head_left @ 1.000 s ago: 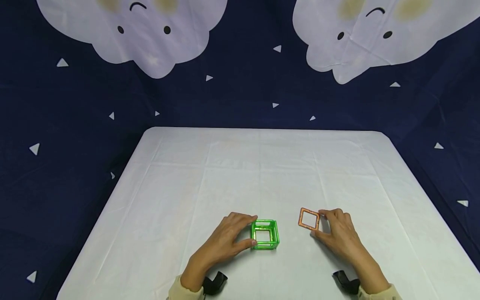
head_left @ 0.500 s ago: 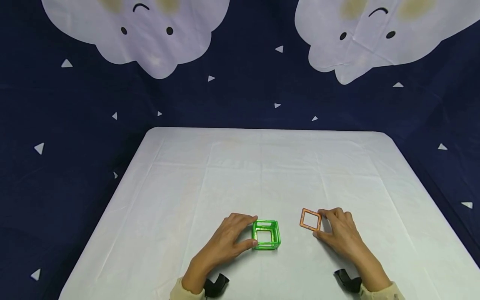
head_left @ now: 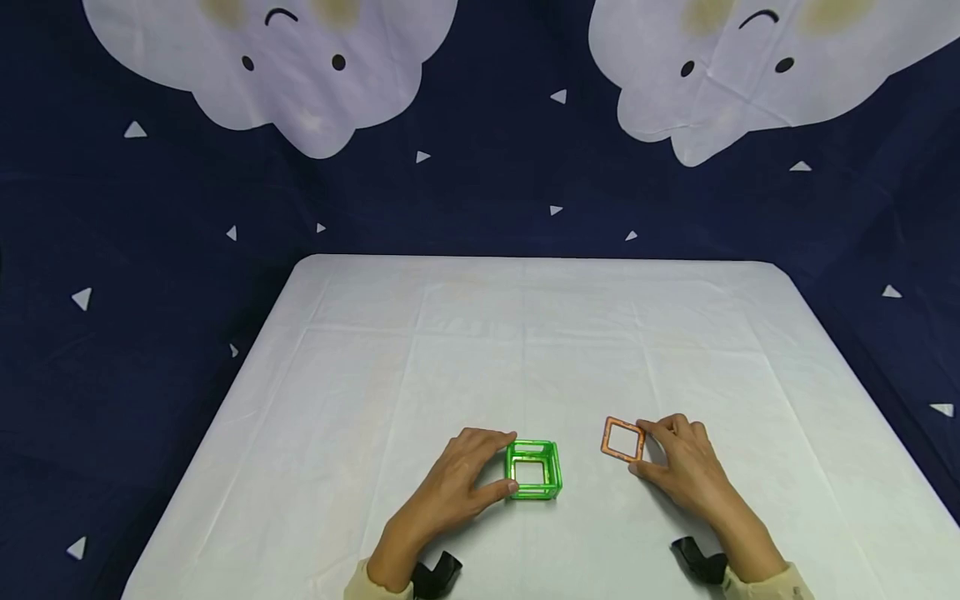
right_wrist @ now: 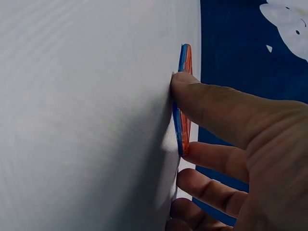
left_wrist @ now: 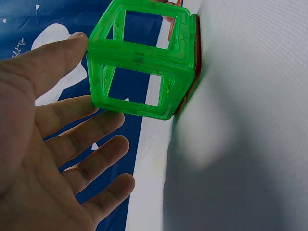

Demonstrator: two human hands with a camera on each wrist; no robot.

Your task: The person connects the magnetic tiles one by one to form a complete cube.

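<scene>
On the white table stands a cube of green magnetic tiles (head_left: 556,468), its square frames see-through. My left hand (head_left: 453,483) holds its left side between thumb and index finger, the other fingers spread away. A thin red layer (left_wrist: 198,48) shows along the cube's base in the left wrist view. To the right, my right hand (head_left: 688,468) pinches an orange square magnetic tile (head_left: 622,456) at its right edge with thumb and index finger. Seen edge-on in the right wrist view, a blue layer (right_wrist: 177,118) lies against the orange one, close to the tabletop. A gap separates tile and cube.
A white cloth covers the table (head_left: 487,342), with faint fold lines. Behind it hangs a dark blue curtain (head_left: 480,192) with white clouds and small triangles. Each wrist wears a black camera mount, one at the left (head_left: 437,577) and one at the right (head_left: 701,562).
Both hands keep the same grip on the cube and the tile. The whole head view has shifted very slightly; cube and tile stay the same distance apart.
</scene>
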